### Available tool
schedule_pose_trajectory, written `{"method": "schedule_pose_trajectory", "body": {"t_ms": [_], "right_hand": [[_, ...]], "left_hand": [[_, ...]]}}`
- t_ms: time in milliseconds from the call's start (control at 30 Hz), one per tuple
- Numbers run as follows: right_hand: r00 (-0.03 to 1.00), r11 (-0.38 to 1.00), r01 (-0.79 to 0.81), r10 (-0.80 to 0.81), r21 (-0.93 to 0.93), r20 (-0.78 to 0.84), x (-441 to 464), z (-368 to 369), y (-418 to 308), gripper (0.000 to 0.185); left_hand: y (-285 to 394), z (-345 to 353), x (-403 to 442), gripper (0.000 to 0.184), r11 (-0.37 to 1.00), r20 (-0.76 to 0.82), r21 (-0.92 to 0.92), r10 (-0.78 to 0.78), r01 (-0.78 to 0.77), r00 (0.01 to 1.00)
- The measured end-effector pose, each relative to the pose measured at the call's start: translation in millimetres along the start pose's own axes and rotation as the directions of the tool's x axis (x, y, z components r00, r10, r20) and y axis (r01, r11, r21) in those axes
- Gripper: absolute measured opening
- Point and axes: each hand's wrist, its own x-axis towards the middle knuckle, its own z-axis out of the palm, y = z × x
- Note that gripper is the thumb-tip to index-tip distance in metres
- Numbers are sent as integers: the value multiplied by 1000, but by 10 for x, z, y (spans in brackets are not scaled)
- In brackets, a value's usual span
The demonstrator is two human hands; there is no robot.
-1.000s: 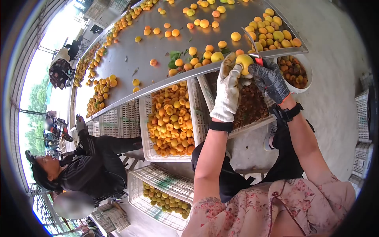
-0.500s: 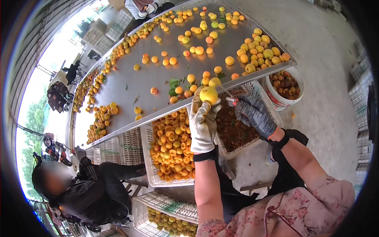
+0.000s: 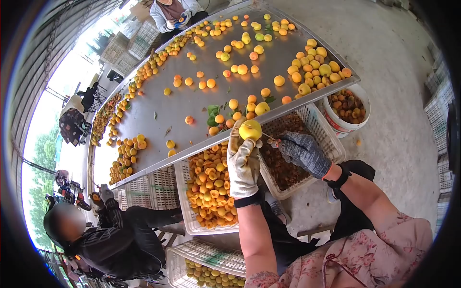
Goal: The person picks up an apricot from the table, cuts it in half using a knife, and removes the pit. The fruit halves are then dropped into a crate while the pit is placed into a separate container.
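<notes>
My left hand (image 3: 244, 165), in a white work glove, grips a whole yellow apricot (image 3: 250, 129) at the table's front edge. In its grey glove, my right hand (image 3: 305, 152) is closed on a small knife (image 3: 272, 141) with a reddish handle. The thin blade reaches the apricot's right side; whether it has cut in, I cannot tell. Below my left hand stands a white crate of halved apricots (image 3: 211, 192). Under my right hand is another crate (image 3: 281, 194) with dark brown bits, seemingly pits. Several loose apricots (image 3: 262, 108) lie just beyond my left hand.
Apricots lie in groups on the metal table (image 3: 211, 60), with a pile (image 3: 317, 62) at its right corner. A white bucket (image 3: 342, 126) of brownish fruit stands beside it. One person (image 3: 115, 240) sits at left, another (image 3: 175, 14) at the far side. A lower crate (image 3: 206, 252) holds more apricots.
The knife has come down and left, from above the apricot's right side to against it. Both hands sit slightly lower in view. The far person's hands and torso show more.
</notes>
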Motion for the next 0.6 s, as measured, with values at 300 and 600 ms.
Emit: {"method": "schedule_pose_trajectory", "body": {"t_ms": [300,600], "right_hand": [[1000,998,3,-2,-69,14,-41,7,-30,22],[999,991,21,-25,-131,-35,57,19,203,21]], "left_hand": [[57,20,-18,50,1000,-1,23,-4,4,1000],[-133,-40,-6,43,992,0,128,-22,22,1000]]}}
